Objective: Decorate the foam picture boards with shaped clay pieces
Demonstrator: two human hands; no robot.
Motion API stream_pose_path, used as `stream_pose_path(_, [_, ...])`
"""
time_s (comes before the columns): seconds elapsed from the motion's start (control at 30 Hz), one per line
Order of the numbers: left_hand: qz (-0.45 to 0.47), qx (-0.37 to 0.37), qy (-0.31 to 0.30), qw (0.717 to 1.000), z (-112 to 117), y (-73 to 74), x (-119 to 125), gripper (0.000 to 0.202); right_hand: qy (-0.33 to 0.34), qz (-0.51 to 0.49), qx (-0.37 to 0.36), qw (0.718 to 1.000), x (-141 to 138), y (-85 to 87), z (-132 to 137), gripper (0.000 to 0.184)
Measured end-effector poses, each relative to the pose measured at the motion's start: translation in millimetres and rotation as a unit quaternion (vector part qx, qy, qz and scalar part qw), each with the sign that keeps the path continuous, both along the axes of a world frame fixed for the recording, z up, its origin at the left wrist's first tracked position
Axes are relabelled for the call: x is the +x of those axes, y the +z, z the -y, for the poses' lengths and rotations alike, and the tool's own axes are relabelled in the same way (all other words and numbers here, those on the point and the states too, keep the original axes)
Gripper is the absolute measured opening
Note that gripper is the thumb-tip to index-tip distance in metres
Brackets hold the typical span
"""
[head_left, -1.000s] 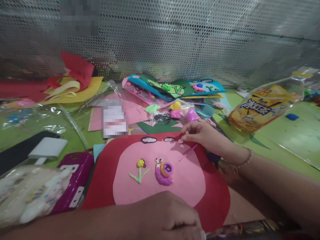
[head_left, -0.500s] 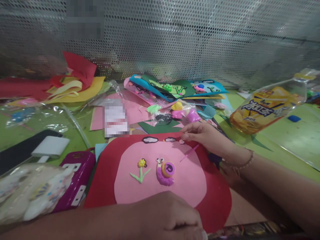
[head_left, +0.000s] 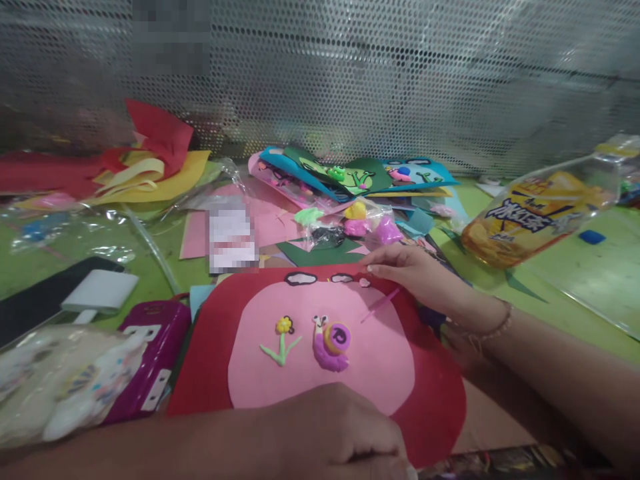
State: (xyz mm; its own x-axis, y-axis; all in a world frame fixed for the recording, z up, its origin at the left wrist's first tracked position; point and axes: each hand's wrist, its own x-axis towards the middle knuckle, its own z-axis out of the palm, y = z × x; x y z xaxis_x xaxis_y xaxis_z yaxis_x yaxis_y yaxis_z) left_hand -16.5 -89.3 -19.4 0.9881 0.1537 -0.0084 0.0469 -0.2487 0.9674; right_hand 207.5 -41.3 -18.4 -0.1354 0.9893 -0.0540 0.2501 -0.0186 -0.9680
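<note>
A red sheet [head_left: 435,393] with a pink paper shape [head_left: 380,373] on it lies before me. A purple clay snail [head_left: 333,347] and a yellow clay flower [head_left: 285,325] with green stem sit on the pink. White clay clouds [head_left: 301,279] outlined in black run along the top, beside a small pale dab [head_left: 365,283]. My right hand [head_left: 417,277] is at the sheet's upper right edge, thumb and forefinger pinched together; what they hold is unclear. A thin pink stick [head_left: 380,305] reaches under that hand. My left hand [head_left: 350,427] rests curled over the near edge, its fingertips mostly hidden.
A tilted drink bottle [head_left: 540,210] lies at the right. Bagged clay lumps [head_left: 355,220] and decorated cards [head_left: 345,173] are behind the sheet. To the left are a purple case [head_left: 155,353], a white charger [head_left: 100,291], a dark phone [head_left: 60,293] and coloured paper [head_left: 170,173].
Almost everything stays put. My right hand has shifted very slightly to the right, and its thumb and forefinger remain close together at the sheet's top edge.
</note>
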Motion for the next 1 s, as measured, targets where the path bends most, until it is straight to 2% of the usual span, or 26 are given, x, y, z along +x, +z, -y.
stream_pose_path(0.2, [-0.028,-0.003,-0.008,1.000,-0.9,6.9,0.0,0.028,0.016,0.047,0.015,0.999,-1.5,2.3,-0.4,0.017])
stream_pose_path(0.3, [-0.028,-0.006,-0.001,1.000,-1.8,6.5,0.4,0.025,0.017,0.103,0.054,0.993,-3.7,3.6,1.6,0.016])
stream_pose_path(0.4, [-0.019,0.001,0.002,1.000,-2.7,3.1,1.5,0.024,0.019,0.158,0.099,0.982,-6.0,5.0,4.4,0.012])
stream_pose_path(0.53, [0.007,0.010,-0.052,0.999,-4.1,0.3,2.7,0.026,0.006,0.212,0.135,0.968,-8.6,6.8,7.3,0.007])
stream_pose_path(0.67, [-0.003,0.015,-0.015,1.000,-4.5,0.4,2.3,0.027,0.017,0.271,0.201,0.941,-9.2,4.8,8.9,0.012])
stream_pose_path(0.8, [0.009,0.016,-0.063,0.998,-6.5,-1.6,2.6,0.025,0.038,0.297,0.269,0.915,-7.5,0.1,9.4,0.016])
stream_pose_path(1.0, [0.018,0.019,-0.065,0.998,-8.9,-3.9,3.5,0.025,0.044,0.311,0.283,0.906,-7.3,2.1,10.3,0.020])
